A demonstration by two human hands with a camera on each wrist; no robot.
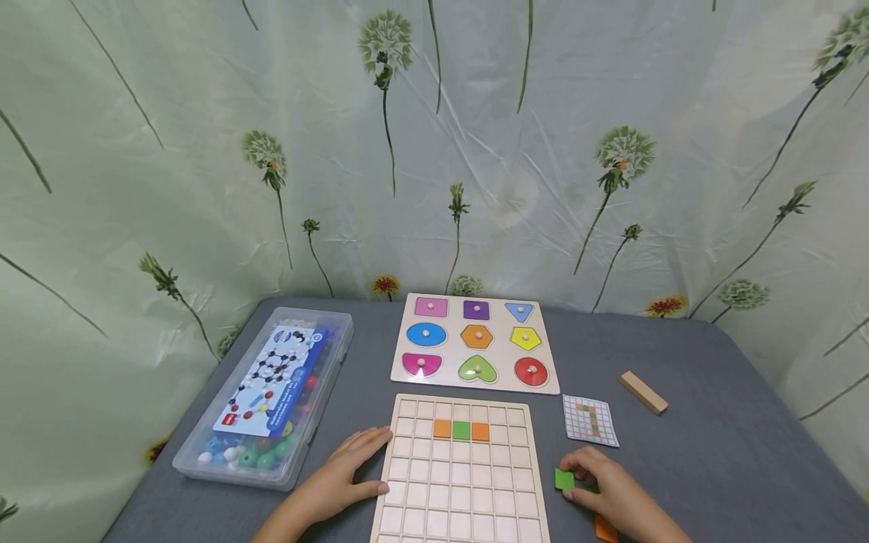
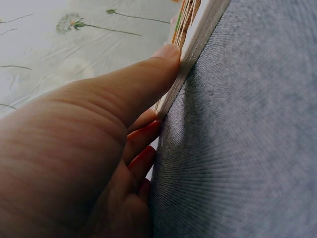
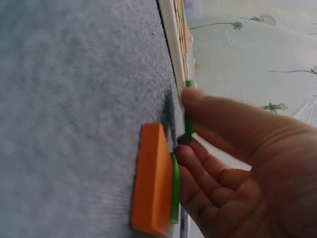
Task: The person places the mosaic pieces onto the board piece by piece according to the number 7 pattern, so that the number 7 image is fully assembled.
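A wooden grid board (image 1: 448, 477) lies at the front middle of the table, with a green tile (image 1: 461, 431) between two orange ones in an upper row. My left hand (image 1: 346, 473) rests against the board's left edge, its fingers fairly straight and the thumb touching the side. Right of the board, my right hand (image 1: 606, 486) pinches a green square tile (image 1: 564, 480) between thumb and fingers. Beneath that hand lie an orange tile (image 3: 151, 181) and another green tile (image 3: 175, 188), the latter partly hidden by the orange one in the right wrist view.
A pattern card (image 1: 591, 421) lies right of the board, with a wooden block (image 1: 643, 393) beyond it. Behind the board is a knobbed shape puzzle (image 1: 451, 382). On the left sits a clear plastic case (image 1: 314, 407) of coloured beads. A flowered curtain hangs behind the table.
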